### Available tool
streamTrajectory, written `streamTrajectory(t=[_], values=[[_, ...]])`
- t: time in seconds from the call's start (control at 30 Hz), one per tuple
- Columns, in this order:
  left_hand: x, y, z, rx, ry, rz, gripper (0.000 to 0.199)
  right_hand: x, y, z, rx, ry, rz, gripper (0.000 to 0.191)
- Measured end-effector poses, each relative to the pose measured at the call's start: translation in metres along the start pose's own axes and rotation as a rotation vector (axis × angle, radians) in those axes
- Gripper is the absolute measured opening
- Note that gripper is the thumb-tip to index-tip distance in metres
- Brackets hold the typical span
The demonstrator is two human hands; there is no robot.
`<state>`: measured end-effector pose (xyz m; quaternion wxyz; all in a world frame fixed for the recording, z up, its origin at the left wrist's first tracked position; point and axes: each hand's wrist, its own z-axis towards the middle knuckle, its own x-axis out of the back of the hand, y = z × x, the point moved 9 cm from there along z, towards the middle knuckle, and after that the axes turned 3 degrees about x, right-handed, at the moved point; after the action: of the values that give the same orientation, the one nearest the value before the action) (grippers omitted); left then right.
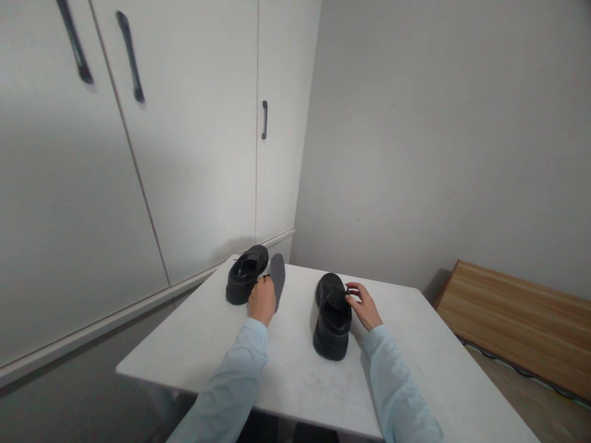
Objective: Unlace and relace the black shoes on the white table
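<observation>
Two black shoes with straps stand upright on the white table (295, 384), toes pointing away from me. My left hand (263, 300) is closed between the left shoe (240, 286) and a grey insole (277, 274) lying flat. A small dark bit shows at its fingertips, but what it grips is mostly hidden. The insole is partly covered by that hand. At the right side of the right shoe (331, 338), my right hand (364, 306) pinches the end of the shoe strap (347, 293) between thumb and fingers.
White cabinets (198, 154) with dark handles rise along the left, beside the table. A grey wall (438, 141) stands behind. On the right is a wood-grain board (512, 326), with a dark cable (521, 371) along its lower edge.
</observation>
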<state>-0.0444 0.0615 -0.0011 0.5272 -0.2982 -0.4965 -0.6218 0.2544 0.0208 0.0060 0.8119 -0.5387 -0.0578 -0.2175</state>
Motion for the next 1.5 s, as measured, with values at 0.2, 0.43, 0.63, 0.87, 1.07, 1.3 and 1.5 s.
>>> streamTrajectory(t=[0.2,0.43,0.63,0.87,1.07,1.3,1.5], values=[[0.009,0.004,0.004,-0.036,0.073,-0.278,0.025,0.0,0.001,0.001,-0.018,-0.008,-0.011,0.031],[-0.012,0.012,0.007,0.009,-0.125,-0.573,0.024,0.003,0.002,0.001,-0.007,0.001,-0.012,0.03],[-0.026,0.026,-0.006,0.008,-0.273,-0.666,0.029,0.008,0.003,0.002,-0.007,0.017,-0.009,0.03],[-0.034,0.04,-0.018,-0.066,-0.353,-0.64,0.035,0.016,0.005,0.003,-0.006,0.036,-0.016,0.029],[-0.046,0.05,-0.027,-0.173,-0.442,-0.558,0.042,0.019,0.007,0.003,-0.013,0.021,-0.009,0.029],[-0.052,0.054,-0.034,-0.266,-0.477,-0.436,0.044,0.018,0.006,0.004,0.008,0.009,0.001,0.026],[-0.046,0.052,-0.035,-0.263,-0.455,-0.372,0.035,0.018,0.009,0.004,-0.01,-0.007,-0.005,0.026]])
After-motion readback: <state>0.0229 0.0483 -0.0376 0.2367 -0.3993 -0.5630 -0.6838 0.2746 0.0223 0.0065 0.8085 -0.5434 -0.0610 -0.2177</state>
